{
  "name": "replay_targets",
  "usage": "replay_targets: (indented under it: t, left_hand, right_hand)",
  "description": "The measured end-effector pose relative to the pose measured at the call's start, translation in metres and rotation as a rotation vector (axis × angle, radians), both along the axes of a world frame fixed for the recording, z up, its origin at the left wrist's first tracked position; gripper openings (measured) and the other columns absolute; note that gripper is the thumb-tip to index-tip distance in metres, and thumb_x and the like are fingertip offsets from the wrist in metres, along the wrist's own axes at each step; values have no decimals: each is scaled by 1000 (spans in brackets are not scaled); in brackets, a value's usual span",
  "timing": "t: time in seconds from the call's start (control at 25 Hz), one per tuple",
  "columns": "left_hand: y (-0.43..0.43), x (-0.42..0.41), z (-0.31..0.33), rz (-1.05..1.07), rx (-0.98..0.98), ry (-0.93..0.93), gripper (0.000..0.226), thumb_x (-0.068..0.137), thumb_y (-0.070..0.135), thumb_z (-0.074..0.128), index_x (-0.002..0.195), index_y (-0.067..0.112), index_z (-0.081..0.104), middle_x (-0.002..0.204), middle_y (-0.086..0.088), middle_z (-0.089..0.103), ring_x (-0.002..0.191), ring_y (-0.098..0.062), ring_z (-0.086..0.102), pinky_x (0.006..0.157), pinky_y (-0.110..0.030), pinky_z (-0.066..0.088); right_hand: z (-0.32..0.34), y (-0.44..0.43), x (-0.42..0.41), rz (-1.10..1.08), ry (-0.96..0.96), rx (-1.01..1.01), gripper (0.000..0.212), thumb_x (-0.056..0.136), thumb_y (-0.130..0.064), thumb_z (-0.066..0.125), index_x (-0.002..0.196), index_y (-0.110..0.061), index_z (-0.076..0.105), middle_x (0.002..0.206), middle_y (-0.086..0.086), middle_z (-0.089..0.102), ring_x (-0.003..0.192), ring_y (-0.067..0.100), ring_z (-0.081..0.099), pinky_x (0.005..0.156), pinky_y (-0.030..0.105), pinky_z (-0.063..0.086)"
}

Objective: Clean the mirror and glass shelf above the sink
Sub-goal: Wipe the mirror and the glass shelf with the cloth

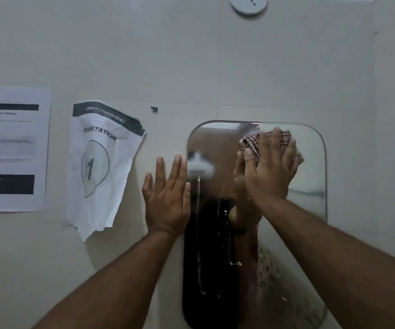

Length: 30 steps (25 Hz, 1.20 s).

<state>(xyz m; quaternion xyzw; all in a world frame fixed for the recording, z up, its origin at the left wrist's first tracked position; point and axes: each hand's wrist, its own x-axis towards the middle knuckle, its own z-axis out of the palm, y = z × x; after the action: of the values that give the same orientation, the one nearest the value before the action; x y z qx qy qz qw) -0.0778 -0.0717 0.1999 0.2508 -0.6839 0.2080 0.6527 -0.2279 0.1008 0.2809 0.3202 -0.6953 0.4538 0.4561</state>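
Both forearms come in from the bottom, hands well apart; left hand [166, 198] is laid flat with fingers straight and a bit spread, palm on the wall [191, 67] right at the mirror's left edge, fingertips just lapping over the glass; it's holding nothing. Right hand [271, 172] is flat too, fingers straight and fanned out, pressing a cloth [251, 143] against the upper part of the mirror [310, 167]; the cloth is bunched, pinkish with thin dark check lines, and pokes out above the fingers and to both sides.

The mirror itself is a frameless rounded rectangle fixed to the smooth beige wall, right of centre; wet streaks [198, 233] run down its lower left part, droplets speckle the lower right, and the glass looks smeary; you can see the right hand's reflection next to it.

Left of the mirror is a small dark scrap of tape [154, 109]; further left hangs a crumpled sheet [101, 162] reading "WORKSTATION", torn along the bottom; at the far left edge a flat printed sheet [11, 148] with dark bars. Up top, a round white disc [248, 4] with a few dark specks.
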Motion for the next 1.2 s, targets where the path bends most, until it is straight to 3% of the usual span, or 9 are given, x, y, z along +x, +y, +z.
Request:
replay_targets:
  t: [0.12, 0.28, 0.44, 0.56, 0.72, 0.8, 0.92, 1.08, 1.2]
  left_hand:
    - [-3, -1, 0, -22, -7, 9, 59, 110, 37, 32, 169, 28, 32, 177, 12, 26, 168, -26, 13, 131, -54, 18]
    - [-4, 0, -2, -13, -13, -5, 60, 108, 36, 35, 168, 26, 35, 177, 9, 27, 168, -28, 15, 130, -58, 20]
    - [-4, -1, -3, -33, -3, -38, 62, 108, 40, 37, 168, 25, 35, 178, 7, 22, 168, -29, 11, 130, -61, 19]
    - [-1, 0, -3, 0, 4, -34, 61, 108, 36, 39, 168, 22, 35, 178, 6, 22, 168, -31, 12, 129, -62, 21]
    - [-1, 0, -2, 33, -17, -24, 62, 109, 34, 38, 169, 21, 31, 179, 4, 22, 168, -30, 11, 128, -61, 22]
    - [-2, -2, -3, 35, -20, -25, 63, 109, 34, 36, 170, 21, 29, 179, 4, 21, 168, -30, 10, 128, -61, 21]
    - [-4, -2, -3, 43, -26, -15, 62, 109, 35, 33, 170, 21, 29, 179, 3, 22, 168, -30, 10, 129, -60, 20]
    - [-4, -2, -4, 12, -42, 7, 60, 112, 38, 25, 169, 23, 32, 178, 5, 25, 168, -29, 12, 130, -56, 17]
    - [-4, -2, -3, 5, -46, 12, 59, 112, 38, 25, 168, 23, 34, 177, 6, 27, 168, -28, 13, 129, -56, 17]
  right_hand:
    - [13, -24, 20, -37, 39, -17, 63, 105, -55, 37, 163, -32, 30, 176, -4, 12, 161, 37, 6, 126, 60, 7]
    - [30, -59, 61, -16, 260, 135, 65, 105, -58, 20, 165, -35, 17, 177, -3, 4, 161, 37, -3, 128, 60, -2]
    - [23, -76, 77, -37, 466, 271, 61, 106, -55, 29, 164, -36, 24, 176, -4, 8, 162, 34, -3, 126, 61, 8]
    - [4, -56, 48, -47, 615, 278, 59, 104, -52, 37, 161, -37, 35, 173, -5, 22, 162, 33, 11, 125, 57, 17]
    - [-19, 1, -23, -138, 785, 365, 63, 93, -58, 50, 154, -44, 45, 167, -5, 38, 147, 40, 40, 110, 53, 34]
    - [-6, 39, -65, -221, 644, 296, 66, 92, -65, 48, 155, -44, 42, 167, -3, 37, 146, 40, 38, 112, 52, 32]
    - [6, 73, -100, -237, 271, 109, 71, 98, -69, 28, 163, -40, 22, 174, 1, 17, 159, 35, 15, 122, 55, 22]
    - [8, 33, -71, -206, -19, -158, 71, 104, -61, 29, 167, -32, 14, 176, 8, 9, 161, 38, 10, 125, 58, 19]
    - [34, -5, -23, -136, -21, -158, 68, 106, -59, 30, 166, -33, 16, 176, 9, 11, 159, 41, 13, 124, 60, 19]
